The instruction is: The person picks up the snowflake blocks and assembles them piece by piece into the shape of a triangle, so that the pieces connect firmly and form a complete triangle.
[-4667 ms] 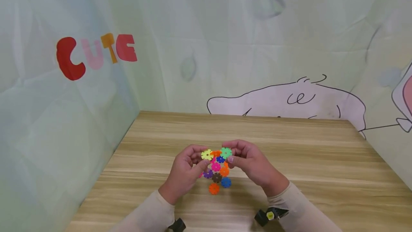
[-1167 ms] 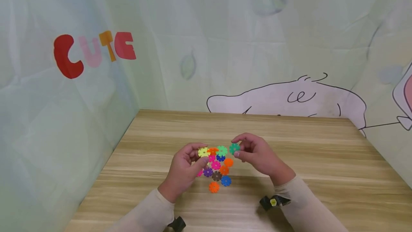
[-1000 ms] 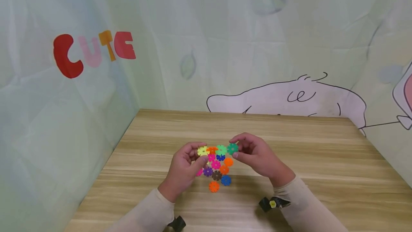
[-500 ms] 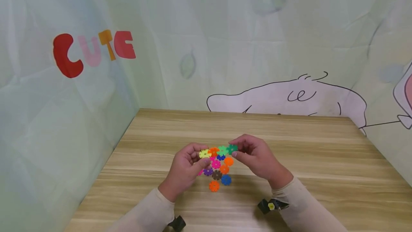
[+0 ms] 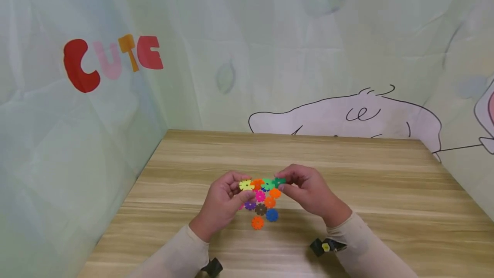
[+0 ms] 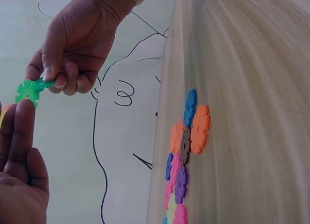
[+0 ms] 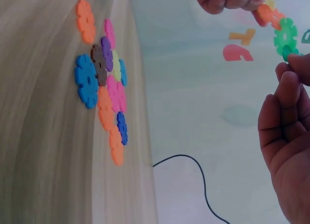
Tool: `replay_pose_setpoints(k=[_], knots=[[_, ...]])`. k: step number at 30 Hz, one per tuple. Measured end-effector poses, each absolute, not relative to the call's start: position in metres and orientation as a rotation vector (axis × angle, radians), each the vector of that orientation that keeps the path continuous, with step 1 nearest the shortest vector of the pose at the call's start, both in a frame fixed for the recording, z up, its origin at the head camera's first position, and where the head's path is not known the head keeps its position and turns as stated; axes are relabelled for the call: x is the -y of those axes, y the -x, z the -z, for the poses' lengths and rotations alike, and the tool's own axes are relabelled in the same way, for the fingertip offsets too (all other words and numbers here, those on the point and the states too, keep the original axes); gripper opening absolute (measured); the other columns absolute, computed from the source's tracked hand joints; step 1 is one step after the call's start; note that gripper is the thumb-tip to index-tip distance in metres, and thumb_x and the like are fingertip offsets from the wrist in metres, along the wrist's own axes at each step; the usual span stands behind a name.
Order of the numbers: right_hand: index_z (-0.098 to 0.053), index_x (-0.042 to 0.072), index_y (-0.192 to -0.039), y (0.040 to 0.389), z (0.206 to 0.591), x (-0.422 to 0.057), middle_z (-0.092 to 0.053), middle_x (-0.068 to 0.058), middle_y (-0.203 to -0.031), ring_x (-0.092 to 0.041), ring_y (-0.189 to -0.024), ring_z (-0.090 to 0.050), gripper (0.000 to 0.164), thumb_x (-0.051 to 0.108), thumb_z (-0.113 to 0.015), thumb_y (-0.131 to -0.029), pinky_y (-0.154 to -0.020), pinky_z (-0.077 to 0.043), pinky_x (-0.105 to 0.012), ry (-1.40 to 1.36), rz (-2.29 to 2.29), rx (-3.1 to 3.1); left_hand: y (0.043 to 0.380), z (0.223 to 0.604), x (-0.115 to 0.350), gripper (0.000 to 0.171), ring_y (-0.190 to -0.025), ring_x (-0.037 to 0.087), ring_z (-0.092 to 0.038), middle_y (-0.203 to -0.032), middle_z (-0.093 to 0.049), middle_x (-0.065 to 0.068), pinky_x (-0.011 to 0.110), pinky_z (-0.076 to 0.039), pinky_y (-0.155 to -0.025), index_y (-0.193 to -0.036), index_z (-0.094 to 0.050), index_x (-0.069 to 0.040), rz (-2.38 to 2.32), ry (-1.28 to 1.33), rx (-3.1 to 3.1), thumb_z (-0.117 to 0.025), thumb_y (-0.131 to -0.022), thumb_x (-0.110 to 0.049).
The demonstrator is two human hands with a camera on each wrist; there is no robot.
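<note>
Above the worktop (image 5: 328,158), your right hand (image 5: 310,190) is pinching the dark-green notched plastic disc (image 5: 279,181), previously separate, now apparently linking with the light-green notched disc (image 5: 267,184); your left hand (image 5: 221,203) is gripping the yellow notched disc (image 5: 246,185).

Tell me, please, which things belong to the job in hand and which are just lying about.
In the job, held up: yellow disc, orange disc, light green disc, dark green disc.

Lying on the table, perhaps spares: purple disc, brown disc, blue disc, other discs.

Looks like a small play corner, closed in by creased pale sheets (image 5: 270,63) with colourful letters (image 5: 129,45) and a cartoon animal (image 5: 328,119), around a wood-grain surface (image 5: 308,152); cannot tell whether at home.
</note>
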State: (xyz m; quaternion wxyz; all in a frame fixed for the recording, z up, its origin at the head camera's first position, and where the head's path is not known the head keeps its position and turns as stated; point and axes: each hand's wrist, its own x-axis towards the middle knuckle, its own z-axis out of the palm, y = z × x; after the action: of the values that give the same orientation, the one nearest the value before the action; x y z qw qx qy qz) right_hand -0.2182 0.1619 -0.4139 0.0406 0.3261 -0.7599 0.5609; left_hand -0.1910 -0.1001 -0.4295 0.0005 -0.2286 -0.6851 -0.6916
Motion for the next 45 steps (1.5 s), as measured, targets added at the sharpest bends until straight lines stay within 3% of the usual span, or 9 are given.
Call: replay_pose_setpoints(k=[10, 22, 26, 30, 37, 45], knots=[[-0.071, -0.005, -0.112, 0.220, 0.420, -0.163, -0.072, -0.015, -0.098, -0.011, -0.082, -0.065, 0.019, -0.012, -0.066, -0.095, -0.072, -0.062, -0.027, -1.098, -1.772, 2.236, 0.189, 0.423, 0.099, 0.032, -0.085, 0.012, -0.072, -0.107, -0.075, 0.024, 0.024, -0.062, -0.076, -0.125, -0.059, 0.007, 2.198, 0.671, 2.165, -0.073, -0.098, -0.003], [-0.072, -0.003, -0.114, 0.218, 0.416, -0.163, -0.073, -0.012, -0.099, -0.014, -0.083, -0.064, 0.020, -0.009, -0.067, -0.096, -0.075, -0.061, -0.026, -1.045, -1.711, 2.288, 0.187, 0.422, 0.097, 0.031, -0.079, 0.012, -0.069, -0.103, -0.075, 0.026, 0.020, -0.057, -0.065, -0.125, -0.060, 0.004, 2.151, 0.650, 2.234, -0.072, -0.099, -0.006], [-0.070, 0.003, -0.128, 0.219, 0.413, -0.162, -0.072, -0.009, -0.099, -0.017, -0.082, -0.064, 0.031, -0.003, -0.070, -0.097, -0.075, -0.061, -0.027, -0.973, -1.668, 2.380, 0.188, 0.424, 0.097, 0.032, -0.081, 0.012, -0.071, -0.101, -0.074, 0.027, 0.020, -0.056, -0.066, -0.128, -0.059, 0.005, 2.127, 0.589, 2.240, -0.070, -0.100, -0.005], [-0.063, 0.009, -0.140, 0.224, 0.413, -0.164, -0.067, -0.006, -0.095, -0.018, -0.077, -0.062, 0.046, 0.004, -0.075, -0.096, -0.067, -0.058, -0.026, -0.912, -1.625, 2.512, 0.190, 0.427, 0.098, 0.033, -0.088, 0.012, -0.074, -0.103, -0.073, 0.031, 0.023, -0.061, -0.078, -0.130, -0.056, 0.007, 2.138, 0.539, 2.202, -0.068, -0.101, -0.002], [-0.074, 0.007, -0.118, 0.236, 0.429, -0.166, -0.063, 0.000, -0.085, -0.016, -0.074, -0.055, 0.024, 0.017, -0.078, -0.096, -0.061, -0.049, -0.024, -0.881, -1.475, 2.876, 0.191, 0.427, 0.099, 0.035, -0.086, 0.012, -0.074, -0.098, -0.071, 0.029, 0.024, -0.061, -0.080, -0.131, -0.055, 0.009, 2.179, 0.546, 2.128, -0.068, -0.100, -0.001], [-0.080, 0.016, -0.111, 0.235, 0.440, -0.161, -0.067, 0.005, -0.082, -0.014, -0.073, -0.059, 0.019, 0.016, -0.080, -0.093, -0.066, -0.053, -0.028, -1.008, -1.302, 3.132, 0.192, 0.429, 0.099, 0.034, -0.087, 0.012, -0.074, -0.098, -0.071, 0.030, 0.025, -0.062, -0.080, -0.133, -0.056, 0.007, 2.168, 0.581, 2.125, -0.067, -0.101, 0.000]])
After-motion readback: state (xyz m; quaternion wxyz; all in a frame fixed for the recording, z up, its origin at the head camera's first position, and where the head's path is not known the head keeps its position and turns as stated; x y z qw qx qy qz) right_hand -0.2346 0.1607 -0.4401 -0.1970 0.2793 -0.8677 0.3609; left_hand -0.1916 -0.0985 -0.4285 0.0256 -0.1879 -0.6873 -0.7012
